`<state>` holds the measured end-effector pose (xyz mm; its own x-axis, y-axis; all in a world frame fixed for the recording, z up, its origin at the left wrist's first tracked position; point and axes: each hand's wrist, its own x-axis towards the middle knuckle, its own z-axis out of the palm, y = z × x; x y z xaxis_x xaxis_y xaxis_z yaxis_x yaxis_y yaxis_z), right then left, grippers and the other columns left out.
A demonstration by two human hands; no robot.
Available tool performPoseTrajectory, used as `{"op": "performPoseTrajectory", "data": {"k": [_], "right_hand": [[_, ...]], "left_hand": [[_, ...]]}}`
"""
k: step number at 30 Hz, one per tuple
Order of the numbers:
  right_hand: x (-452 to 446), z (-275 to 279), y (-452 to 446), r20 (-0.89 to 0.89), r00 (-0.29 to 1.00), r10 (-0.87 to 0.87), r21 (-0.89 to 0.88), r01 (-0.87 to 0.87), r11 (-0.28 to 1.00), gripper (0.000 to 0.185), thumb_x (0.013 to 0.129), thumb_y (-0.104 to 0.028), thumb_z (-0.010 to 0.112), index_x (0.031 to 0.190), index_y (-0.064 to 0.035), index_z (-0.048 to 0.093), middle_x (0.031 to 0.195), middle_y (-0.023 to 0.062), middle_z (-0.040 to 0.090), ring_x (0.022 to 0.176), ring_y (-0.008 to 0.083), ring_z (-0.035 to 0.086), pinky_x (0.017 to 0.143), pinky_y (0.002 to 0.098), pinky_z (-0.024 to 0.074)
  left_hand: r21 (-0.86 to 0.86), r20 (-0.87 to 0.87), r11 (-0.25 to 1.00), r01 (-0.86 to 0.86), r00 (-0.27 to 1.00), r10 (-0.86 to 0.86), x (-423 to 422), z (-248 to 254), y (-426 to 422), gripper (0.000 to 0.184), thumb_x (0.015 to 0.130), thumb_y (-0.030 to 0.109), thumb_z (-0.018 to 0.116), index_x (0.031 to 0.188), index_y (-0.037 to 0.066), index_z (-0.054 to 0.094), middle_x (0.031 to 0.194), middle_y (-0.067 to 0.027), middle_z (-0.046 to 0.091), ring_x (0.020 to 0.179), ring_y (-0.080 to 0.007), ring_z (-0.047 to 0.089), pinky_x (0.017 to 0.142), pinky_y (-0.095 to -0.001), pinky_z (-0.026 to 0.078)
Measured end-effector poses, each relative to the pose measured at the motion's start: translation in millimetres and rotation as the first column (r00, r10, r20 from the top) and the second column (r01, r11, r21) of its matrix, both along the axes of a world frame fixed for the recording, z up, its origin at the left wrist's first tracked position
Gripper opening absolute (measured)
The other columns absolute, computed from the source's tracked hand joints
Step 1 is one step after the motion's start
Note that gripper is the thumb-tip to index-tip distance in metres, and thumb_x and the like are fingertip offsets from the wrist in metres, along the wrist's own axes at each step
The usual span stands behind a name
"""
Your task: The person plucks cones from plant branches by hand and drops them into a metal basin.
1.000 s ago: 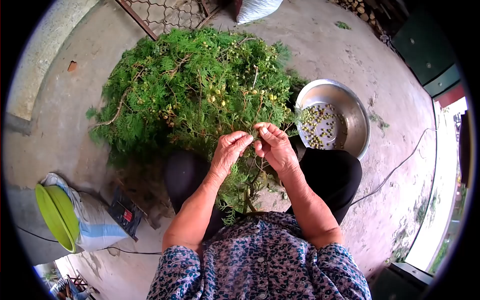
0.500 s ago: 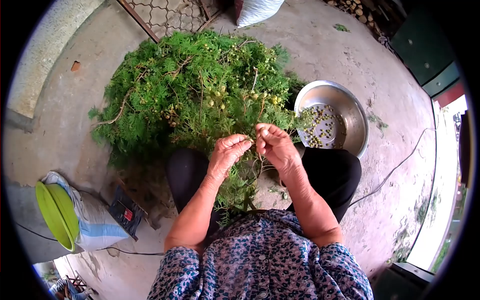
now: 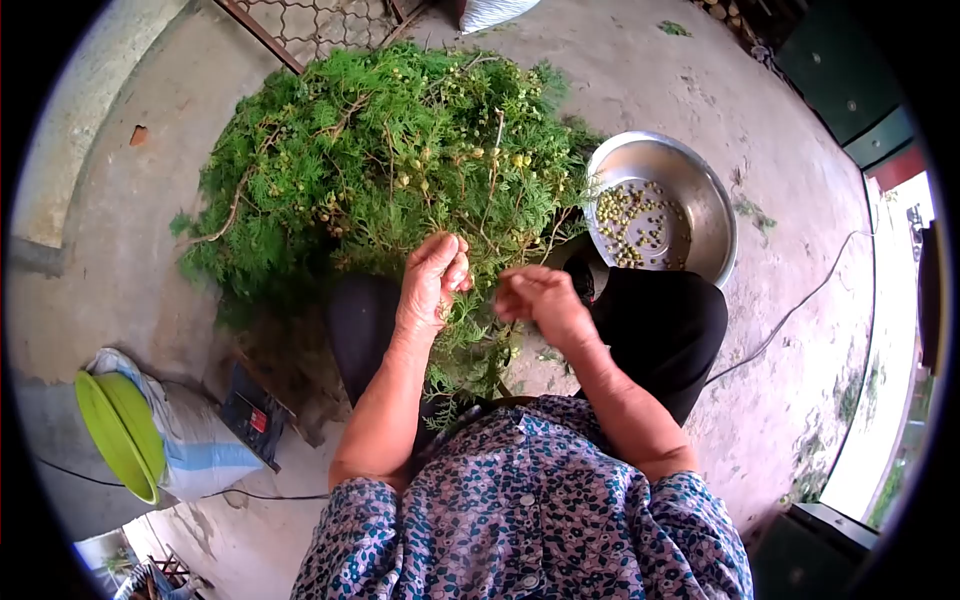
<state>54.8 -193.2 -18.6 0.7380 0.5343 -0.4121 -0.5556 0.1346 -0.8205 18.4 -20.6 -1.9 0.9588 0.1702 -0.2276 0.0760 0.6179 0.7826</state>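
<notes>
A large heap of green, scale-leaved conifer branches (image 3: pixel 370 150) lies in front of me, with small yellow-green cones (image 3: pixel 477 153) among the foliage. My left hand (image 3: pixel 430 285) is closed at the near edge of the heap, its fingers curled in; what they hold, if anything, is hidden. Just right of it, my right hand (image 3: pixel 550 303) has its fingers drawn together above a sprig between my knees. Its fingertips are blurred, and I cannot make out anything in them. A metal basin (image 3: pixel 712 225) to the right holds many picked cones (image 3: pixel 630 215) on its bottom.
At the left, a lime-green plastic basin (image 3: pixel 110 435) leans against a white and blue sack (image 3: pixel 205 465). A dark cable (image 3: pixel 775 340) runs across the concrete floor on the right. Beyond the heap are a rusty metal frame (image 3: pixel 260 35) and a white sack (image 3: pixel 490 12).
My hands, which were close together at a twig, have moved apart. My left hand has closed into a fist, and my right hand has come down lower. The view has shifted slightly.
</notes>
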Motion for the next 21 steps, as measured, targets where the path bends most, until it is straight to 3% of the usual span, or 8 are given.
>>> {"op": "performPoseTrajectory", "data": {"k": [3,5,9,11,12,15,17,21], "right_hand": [[-11,-4,20,-0.015,0.986,0.164,-0.172,-0.164,0.971,0.036,0.088,-0.005,0.044,0.124,-0.0002,0.041,0.065,0.0112,0.06,0.046,0.0178,0.059,0.039,0.0286,0.0488],[-17,-2,34,0.057,0.982,0.179,-0.356,-0.148,0.923,0.037,0.086,-0.004,0.044,0.123,-0.0004,0.038,0.061,0.0103,0.058,0.045,0.0169,0.058,0.036,0.0296,0.0466],[-15,-50,59,0.229,0.972,0.059,-0.366,0.029,0.93,0.029,0.077,0.0,0.05,0.106,0.0014,0.044,0.073,0.0134,0.057,0.049,0.0235,0.059,0.031,0.0321,0.0436],[-8,-56,62,0.314,0.933,0.176,-0.492,0.001,0.871,0.03,0.074,-0.002,0.053,0.104,0.0006,0.048,0.082,0.0157,0.057,0.058,0.0274,0.06,0.043,0.0366,0.0481],[-2,-69,68,0.462,0.767,0.444,-0.657,-0.041,0.753,0.03,0.073,-0.003,0.054,0.103,-0.0003,0.052,0.08,0.0154,0.058,0.064,0.0276,0.061,0.052,0.0377,0.0485],[6,-48,62,0.302,0.376,0.876,-0.896,-0.201,0.395,0.033,0.071,-0.008,0.058,0.104,-0.0021,0.058,0.08,0.0172,0.061,0.082,0.0281,0.061,0.073,0.0366,0.0469],[-5,-61,64,0.287,0.903,0.32,-0.633,-0.072,0.771,0.038,0.07,-0.015,0.064,0.105,-0.0009,0.059,0.085,0.0172,0.063,0.083,0.0276,0.061,0.074,0.0344,0.0468],[-6,-41,41,0.288,0.882,0.373,-0.625,-0.122,0.771,0.035,0.071,-0.022,0.065,0.098,0.0004,0.061,0.09,0.0209,0.062,0.082,0.0293,0.061,0.076,0.0341,0.0463]], "left_hand": [[-0.022,-0.003,1.0,-0.013,1.0,0.013,-1,2,1,0.023,0.087,0.028,0.055,0.081,0.005,0.054,0.053,0.0019,0.04,0.047,-0.0079,0.037,0.05,-0.0242,0.035],[-0.023,0.015,1.0,-0.018,1.0,0.018,0,2,1,0.023,0.086,0.028,0.055,0.08,0.005,0.054,0.053,0.0017,0.04,0.047,-0.0084,0.037,0.049,-0.0246,0.035],[-0.013,0.002,1.0,-0.01,1.0,0.01,-1,0,3,0.024,0.086,0.028,0.055,0.08,0.005,0.054,0.054,0.0008,0.041,0.047,-0.0088,0.037,0.049,-0.0253,0.036],[0.002,-0.003,1.0,0.005,1.0,-0.005,-1,2,2,0.023,0.086,0.028,0.055,0.08,0.005,0.054,0.054,0.0006,0.041,0.047,-0.0088,0.037,0.049,-0.0253,0.036],[0.017,-0.009,1.0,0.018,1.0,-0.018,-1,3,2,0.023,0.086,0.028,0.055,0.08,0.005,0.054,0.055,0.0004,0.042,0.047,-0.0088,0.038,0.049,-0.0252,0.036],[0.026,-0.016,1.0,0.002,1.0,-0.001,-1,1,1,0.022,0.087,0.027,0.055,0.081,0.005,0.054,0.056,0.0,0.043,0.048,-0.0088,0.038,0.049,-0.0251,0.036],[0.001,0.001,1.0,0.021,1.0,-0.021,0,0,6,0.02,0.087,0.025,0.055,0.082,0.005,0.054,0.058,-0.001,0.045,0.049,-0.0093,0.04,0.049,-0.0255,0.037],[0.069,0.017,0.998,-0.011,1.0,0.009,0,1,12,0.019,0.087,0.024,0.055,0.083,0.005,0.055,0.066,-0.0039,0.051,0.054,-0.0102,0.045,0.051,-0.0254,0.042]]}}
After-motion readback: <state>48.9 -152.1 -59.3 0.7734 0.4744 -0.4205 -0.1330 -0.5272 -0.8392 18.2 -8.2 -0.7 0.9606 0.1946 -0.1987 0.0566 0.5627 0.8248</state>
